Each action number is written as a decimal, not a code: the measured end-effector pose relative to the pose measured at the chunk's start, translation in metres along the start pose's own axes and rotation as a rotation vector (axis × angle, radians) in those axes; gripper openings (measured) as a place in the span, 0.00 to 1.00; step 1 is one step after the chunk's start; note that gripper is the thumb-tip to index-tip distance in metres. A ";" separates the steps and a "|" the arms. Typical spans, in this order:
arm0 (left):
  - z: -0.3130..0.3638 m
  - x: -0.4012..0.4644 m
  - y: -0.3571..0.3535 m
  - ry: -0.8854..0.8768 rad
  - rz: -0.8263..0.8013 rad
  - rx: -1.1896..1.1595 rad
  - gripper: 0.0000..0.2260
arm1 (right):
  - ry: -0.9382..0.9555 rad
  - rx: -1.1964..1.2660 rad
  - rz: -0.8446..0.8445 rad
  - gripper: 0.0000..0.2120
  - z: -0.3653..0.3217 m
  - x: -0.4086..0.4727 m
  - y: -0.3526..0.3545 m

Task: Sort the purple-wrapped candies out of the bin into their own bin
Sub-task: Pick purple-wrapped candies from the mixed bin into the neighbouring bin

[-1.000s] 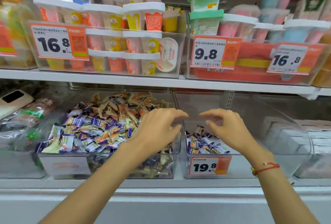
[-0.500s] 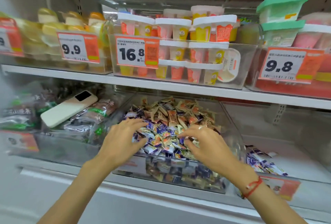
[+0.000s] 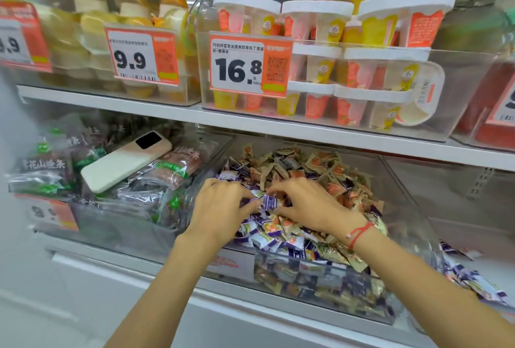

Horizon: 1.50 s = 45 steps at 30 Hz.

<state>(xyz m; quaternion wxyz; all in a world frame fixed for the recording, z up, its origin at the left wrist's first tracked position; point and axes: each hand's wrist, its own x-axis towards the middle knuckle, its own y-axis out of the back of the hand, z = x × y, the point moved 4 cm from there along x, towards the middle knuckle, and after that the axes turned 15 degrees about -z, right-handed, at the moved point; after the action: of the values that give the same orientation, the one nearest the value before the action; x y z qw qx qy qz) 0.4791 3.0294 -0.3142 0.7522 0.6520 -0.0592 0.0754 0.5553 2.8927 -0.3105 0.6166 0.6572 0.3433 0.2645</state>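
purple candy [image 3: 269,202] between both hands' fingers [image 3: 278,190]

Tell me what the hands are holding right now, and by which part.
A purple-wrapped candy sits between the left hand and right hand, over the mixed bin. Fingertips appear to pinch its edges; which hand grips it cannot be told.

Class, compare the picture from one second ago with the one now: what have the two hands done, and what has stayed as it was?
Both hands left the divide between the bins and moved left into the mixed candy bin. The left hand and right hand now meet over the pile, fingers pinching a purple-wrapped candy between them. The purple candies already sorted into the right bin and the phone on the packets lie unchanged.
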 end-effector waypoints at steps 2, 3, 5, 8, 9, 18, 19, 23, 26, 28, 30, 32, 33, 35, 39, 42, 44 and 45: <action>0.001 0.005 0.002 0.010 -0.003 -0.002 0.14 | -0.007 0.007 -0.010 0.21 0.010 -0.013 0.003; 0.003 0.006 0.003 0.013 -0.006 -0.005 0.14 | -0.013 0.018 0.006 0.21 0.014 -0.020 0.006; 0.008 0.007 0.007 0.011 -0.003 -0.011 0.13 | -0.048 0.079 0.033 0.21 0.021 -0.031 0.010; 0.016 0.003 0.006 -0.010 -0.015 -0.001 0.12 | -0.067 0.086 -0.076 0.19 0.022 -0.035 0.003; 0.017 0.000 0.003 -0.032 -0.024 0.018 0.13 | -0.061 0.047 -0.146 0.19 0.018 -0.033 -0.001; 0.006 -0.033 -0.001 -0.151 0.009 -0.021 0.11 | -0.049 -0.057 -0.069 0.19 -0.010 -0.045 0.014; 0.006 -0.037 0.001 -0.156 0.042 -0.037 0.10 | -0.045 -0.041 -0.025 0.19 -0.008 -0.053 0.013; 0.011 -0.041 0.007 -0.166 0.162 -0.085 0.07 | -0.041 0.101 0.277 0.18 0.004 -0.090 0.015; 0.028 -0.042 0.009 -0.266 0.268 -0.180 0.07 | -0.023 0.241 0.525 0.17 0.015 -0.130 0.024; 0.051 -0.045 0.011 -0.323 0.313 -0.270 0.06 | -0.029 0.297 0.640 0.18 0.031 -0.161 0.032; 0.083 -0.046 0.013 -0.397 0.337 -0.350 0.05 | -0.104 0.331 0.704 0.17 0.056 -0.189 0.042; 0.122 -0.042 0.016 -0.492 0.334 -0.400 0.05 | -0.224 0.344 0.718 0.16 0.084 -0.212 0.047; 0.144 -0.038 0.018 -0.533 0.334 -0.413 0.05 | -0.284 0.349 0.707 0.16 0.098 -0.222 0.047; 0.185 -0.029 0.021 -0.592 0.322 -0.431 0.06 | -0.404 0.325 0.673 0.15 0.124 -0.236 0.041; 0.248 -0.006 0.007 -0.626 0.156 -0.376 0.07 | -0.564 0.233 0.536 0.15 0.156 -0.248 0.019; 0.265 0.010 -0.016 -0.593 0.057 -0.288 0.09 | -0.556 0.255 0.379 0.16 0.162 -0.242 0.007; 0.266 0.012 -0.022 -0.575 0.068 -0.223 0.12 | -0.541 0.274 0.332 0.17 0.163 -0.240 0.006; 0.263 0.010 -0.020 -0.567 0.095 -0.222 0.13 | -0.534 0.272 0.338 0.17 0.163 -0.241 0.008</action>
<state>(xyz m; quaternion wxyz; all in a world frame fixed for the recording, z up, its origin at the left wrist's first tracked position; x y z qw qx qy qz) 0.4952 2.7669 -0.2945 0.7678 0.5575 -0.3049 -0.0816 0.5314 2.6032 -0.3010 0.5388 0.8272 0.0882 0.1331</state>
